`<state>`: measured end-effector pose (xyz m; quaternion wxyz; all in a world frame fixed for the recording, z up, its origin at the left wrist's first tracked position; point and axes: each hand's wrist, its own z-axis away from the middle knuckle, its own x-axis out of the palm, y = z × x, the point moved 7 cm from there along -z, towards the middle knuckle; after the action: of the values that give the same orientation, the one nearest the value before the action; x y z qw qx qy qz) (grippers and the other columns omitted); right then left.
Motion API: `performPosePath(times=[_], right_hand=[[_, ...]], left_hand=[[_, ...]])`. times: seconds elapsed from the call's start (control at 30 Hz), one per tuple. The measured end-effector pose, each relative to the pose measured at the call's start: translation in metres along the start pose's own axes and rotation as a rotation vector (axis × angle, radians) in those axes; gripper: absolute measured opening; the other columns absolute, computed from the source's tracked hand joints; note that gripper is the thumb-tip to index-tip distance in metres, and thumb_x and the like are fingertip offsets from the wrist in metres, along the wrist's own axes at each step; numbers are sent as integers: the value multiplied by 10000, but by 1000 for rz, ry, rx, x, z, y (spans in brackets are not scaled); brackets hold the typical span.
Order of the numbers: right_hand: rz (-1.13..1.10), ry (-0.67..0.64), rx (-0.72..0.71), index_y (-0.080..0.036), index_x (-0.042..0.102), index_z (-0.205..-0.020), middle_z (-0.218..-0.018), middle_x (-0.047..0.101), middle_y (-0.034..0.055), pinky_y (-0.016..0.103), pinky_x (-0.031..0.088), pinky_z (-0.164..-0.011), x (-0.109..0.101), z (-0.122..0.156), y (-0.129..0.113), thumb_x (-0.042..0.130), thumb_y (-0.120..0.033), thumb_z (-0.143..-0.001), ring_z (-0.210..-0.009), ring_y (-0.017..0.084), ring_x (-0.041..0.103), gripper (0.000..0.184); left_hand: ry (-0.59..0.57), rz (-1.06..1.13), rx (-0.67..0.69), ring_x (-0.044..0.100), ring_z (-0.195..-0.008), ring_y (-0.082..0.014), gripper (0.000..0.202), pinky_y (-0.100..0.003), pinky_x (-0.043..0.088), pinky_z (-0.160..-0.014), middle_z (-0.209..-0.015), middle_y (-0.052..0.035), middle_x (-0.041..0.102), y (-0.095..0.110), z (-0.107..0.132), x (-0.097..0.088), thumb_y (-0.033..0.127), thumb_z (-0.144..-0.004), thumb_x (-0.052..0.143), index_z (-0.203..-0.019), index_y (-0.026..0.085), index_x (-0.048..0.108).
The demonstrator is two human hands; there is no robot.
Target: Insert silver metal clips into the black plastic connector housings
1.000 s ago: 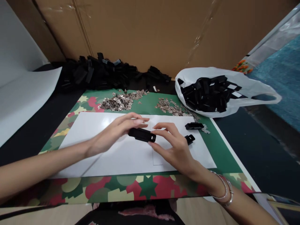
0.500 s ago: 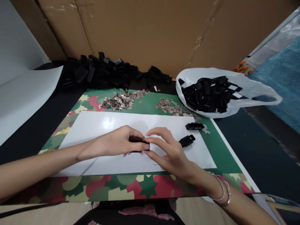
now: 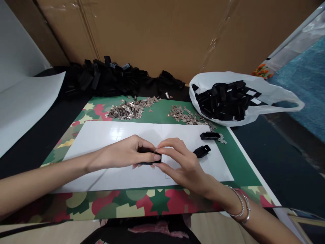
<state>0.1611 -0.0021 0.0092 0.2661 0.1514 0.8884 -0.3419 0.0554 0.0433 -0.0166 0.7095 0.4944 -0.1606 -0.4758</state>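
My left hand (image 3: 134, 151) is closed around a small black plastic housing (image 3: 149, 162), its thumb pressed along the near side. Most of that housing is hidden under the fingers. The fingertips of my right hand (image 3: 180, 159) pinch at the housing's right end; whether they also hold a small metal piece I cannot make out. Both hands are just above the white sheet (image 3: 101, 135). To the right of my right hand, one black housing (image 3: 202, 151) lies tilted on the sheet, with another black housing (image 3: 210, 136) behind it.
Two piles of small metal pieces, a left pile (image 3: 129, 110) and a right pile (image 3: 185, 115), lie on the green patterned paper (image 3: 157, 113). A white plastic bag (image 3: 274, 98) holds many black housings. More black housings (image 3: 101, 79) are heaped against the cardboard (image 3: 152, 37).
The whole view has shifted very slightly. Both hands keep the same hold on the black housing, with no clear movement.
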Motion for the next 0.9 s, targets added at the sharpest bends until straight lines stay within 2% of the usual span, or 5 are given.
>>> performPosePath(times=[0.9], right_hand=[[19, 15, -17, -159, 559, -977, -928, 613, 99, 374, 479, -747, -3, -1, -3, 586, -147, -812, -884, 201, 571, 168]], left_hand=[[22, 29, 5, 376, -509, -79, 303, -183, 318, -449, -627, 21, 545, 0, -1, -1, 446, -755, 592, -810, 163, 685]])
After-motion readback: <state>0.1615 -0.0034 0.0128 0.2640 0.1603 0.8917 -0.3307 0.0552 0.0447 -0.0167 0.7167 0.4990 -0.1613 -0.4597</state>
